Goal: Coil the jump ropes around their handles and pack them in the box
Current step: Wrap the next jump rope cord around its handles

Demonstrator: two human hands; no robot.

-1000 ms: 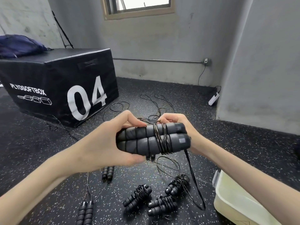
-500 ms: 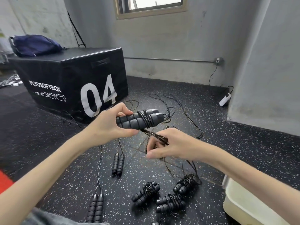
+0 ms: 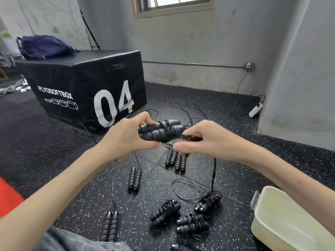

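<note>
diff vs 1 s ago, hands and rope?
The right hand let go of the handle pair's end, dropped lower, and now pinches the rope beside the handles, pulling another turn. The left hand grips the handles as before. The coiled bundles on the floor are unmoved.

black box (image 3: 87, 84) reads "plyosoftbox" and "04".

walls: grey concrete (image 3: 190, 42) | floor: black speckled rubber (image 3: 45, 151) | window (image 3: 174, 4): high, daylit | black plyo box (image 3: 87, 84), perhaps a bag (image 3: 45, 47) atop
</note>
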